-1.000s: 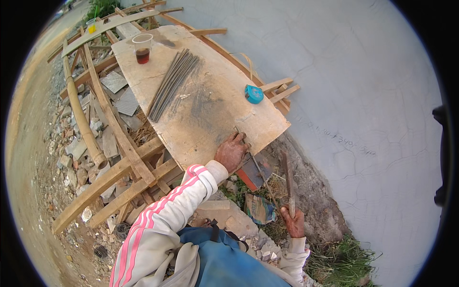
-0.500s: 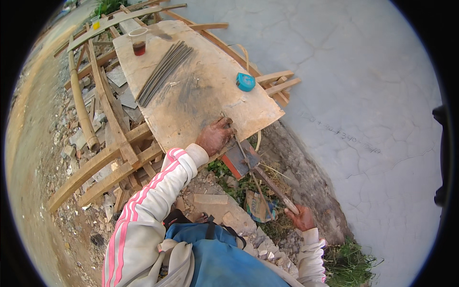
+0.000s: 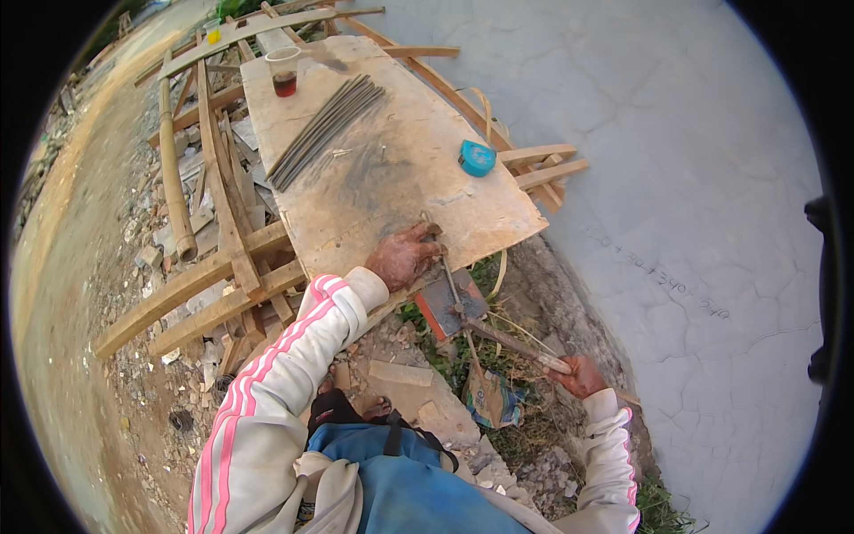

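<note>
My left hand (image 3: 405, 255) is closed around a thin metal rod (image 3: 451, 283) at the near edge of the wooden board (image 3: 480, 209). That rod runs over a reddish-edged metal block or plate (image 3: 436, 307) just past the board's edge. Lower right, my right hand (image 3: 580, 376) grips the end of a long bar (image 3: 516, 343), whose other end meets the rod on the block. How the bar engages the rod is too small to make out. A bundle of thin dark rods (image 3: 325, 132) lies on the board beyond my left hand.
On the board are a blue tape measure (image 3: 478, 158) and a plastic cup with dark drink (image 3: 285, 82). Wooden beams (image 3: 191, 294) and a bamboo pole (image 3: 175, 187) jut out at left over rubble. A grey cracked wall (image 3: 694, 178) rises along the right.
My right hand has swung the bar's end away from me and to the right. The left hand keeps its hold on the rod. The whole view has shifted slightly.
</note>
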The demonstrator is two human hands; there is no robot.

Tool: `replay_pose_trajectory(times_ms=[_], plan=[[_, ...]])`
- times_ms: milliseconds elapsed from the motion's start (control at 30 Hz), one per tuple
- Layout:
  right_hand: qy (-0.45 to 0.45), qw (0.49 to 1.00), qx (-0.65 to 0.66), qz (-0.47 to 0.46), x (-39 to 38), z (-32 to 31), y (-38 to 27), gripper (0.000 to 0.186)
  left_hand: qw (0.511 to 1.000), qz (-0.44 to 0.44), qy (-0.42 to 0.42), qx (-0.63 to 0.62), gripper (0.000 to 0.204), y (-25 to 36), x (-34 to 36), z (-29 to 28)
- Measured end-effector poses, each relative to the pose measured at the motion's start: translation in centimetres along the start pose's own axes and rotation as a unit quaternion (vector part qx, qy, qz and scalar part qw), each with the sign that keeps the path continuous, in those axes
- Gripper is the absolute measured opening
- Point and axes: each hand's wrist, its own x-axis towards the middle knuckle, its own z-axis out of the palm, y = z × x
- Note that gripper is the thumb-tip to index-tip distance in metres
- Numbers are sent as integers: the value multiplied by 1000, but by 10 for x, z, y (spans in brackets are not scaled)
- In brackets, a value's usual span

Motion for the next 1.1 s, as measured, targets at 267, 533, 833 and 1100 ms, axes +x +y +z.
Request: replay_pose_trajectory(times_ms=[267,533,833,1100], plan=[[1,999,-36,-34,8,-15,-15,38,1000,-15,-16,-8,22,-1,0,0],[32,995,-64,-73,16,-6,-2,31,1000,-16,-15,0,25,1,1,-2],[95,988,-101,-64,7,10,0,21,1000,-18,-20,-3,26,3,3,-4],[103,986,-111,-76,8,6,-3,18,1000,-20,-12,1,27,3,1,-2]])
